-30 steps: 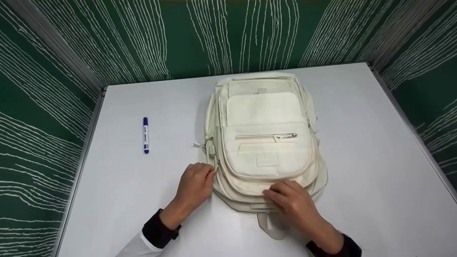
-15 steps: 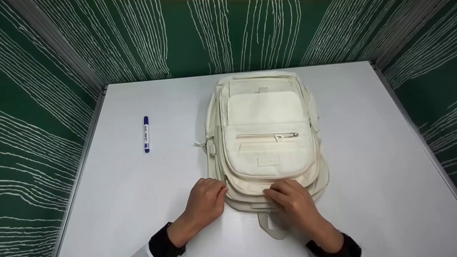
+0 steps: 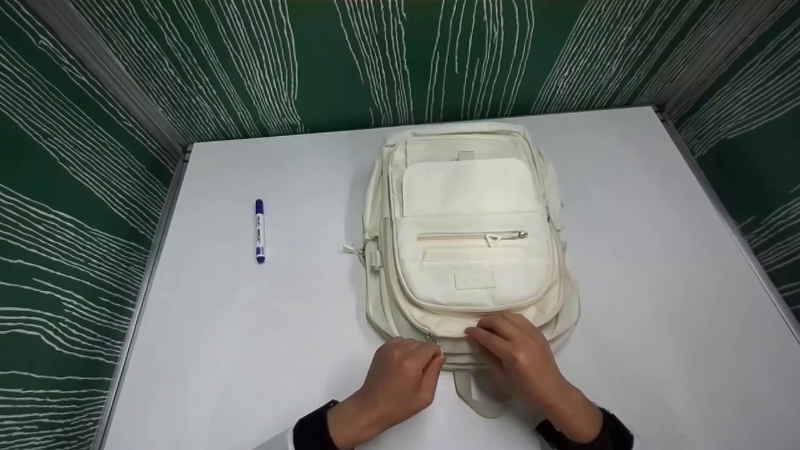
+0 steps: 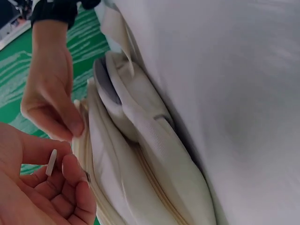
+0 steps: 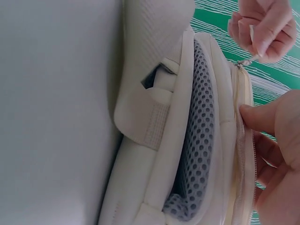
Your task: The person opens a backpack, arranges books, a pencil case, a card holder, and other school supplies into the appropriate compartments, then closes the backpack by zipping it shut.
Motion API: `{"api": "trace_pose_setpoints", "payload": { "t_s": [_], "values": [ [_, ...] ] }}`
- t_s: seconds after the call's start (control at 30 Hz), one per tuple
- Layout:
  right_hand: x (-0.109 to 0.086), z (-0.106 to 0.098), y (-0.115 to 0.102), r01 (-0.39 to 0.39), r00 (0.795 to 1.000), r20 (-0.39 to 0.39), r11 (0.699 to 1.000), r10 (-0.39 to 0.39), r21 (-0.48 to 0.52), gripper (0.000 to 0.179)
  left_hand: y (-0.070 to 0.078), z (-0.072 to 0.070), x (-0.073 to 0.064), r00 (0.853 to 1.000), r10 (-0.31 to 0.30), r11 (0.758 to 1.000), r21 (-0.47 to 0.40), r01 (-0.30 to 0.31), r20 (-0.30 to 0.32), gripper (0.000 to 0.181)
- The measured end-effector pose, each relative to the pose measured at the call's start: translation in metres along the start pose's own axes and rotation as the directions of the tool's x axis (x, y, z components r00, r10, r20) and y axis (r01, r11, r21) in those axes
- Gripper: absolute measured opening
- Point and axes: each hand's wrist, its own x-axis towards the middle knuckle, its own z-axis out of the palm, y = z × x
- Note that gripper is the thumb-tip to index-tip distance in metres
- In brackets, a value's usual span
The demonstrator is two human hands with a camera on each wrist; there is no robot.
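Note:
A cream backpack point(image 3: 467, 190) lies on its back, front panel up, its top handle loop point(image 3: 478, 406) toward me. At its near-left curve my left hand point(image 3: 403, 378) pinches a zipper pull point(image 4: 51, 162) between thumb and curled fingers. The metal slider point(image 3: 431, 338) shows just beyond the fingertips. Close by on the right, my right hand point(image 3: 519, 362) grips the near edge of the front compartment, thumb on one side of the zipper tape point(image 5: 240, 154) and fingers on the other. Grey mesh padding point(image 5: 199, 131) appears lower on the bag in the right wrist view.
A blue-capped marker point(image 3: 260, 231) lies on the white table point(image 3: 300, 350), left of the backpack. Another zipper pull point(image 3: 353, 249) sticks out from the bag's left side. Green panels with white lines point(image 3: 350, 62) stand behind and at both sides.
My left hand has drawn the zipper pull from the bag's left side down and round to the near edge, close to my right hand. The right hand keeps its grip in place.

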Motion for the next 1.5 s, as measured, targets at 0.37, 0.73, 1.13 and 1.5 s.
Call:
{"api": "trace_pose_setpoints", "payload": {
  "t_s": [0.37,0.73,1.13,1.5],
  "values": [
    [-0.005,0.0,0.001,-0.006,1.0,0.0,1.0,0.006,0.017,0.032,0.018,0.024,0.017,0.999,0.048,0.998,-0.043,-0.047,0.014,0.036],
    [-0.005,0.006,-0.011,0.021,1.0,-0.023,1.0,-0.021,-0.016,0.015,0.022,0.021,0.016,0.999,-0.016,0.994,-0.107,0.011,-0.048,0.032],
    [-0.006,0.006,-0.021,-0.018,0.998,-0.066,1.0,0.018,0.003,0.027,0.004,0.013,0.013,0.977,0.163,0.987,0.012,-0.163,-0.135,0.012],
    [-0.008,-0.002,-0.029,-0.053,0.996,-0.066,0.998,0.054,0.022,0.026,-0.025,0.01,0.016,0.937,0.346,0.855,0.429,-0.293,-0.05,0.025]
  ]
}}
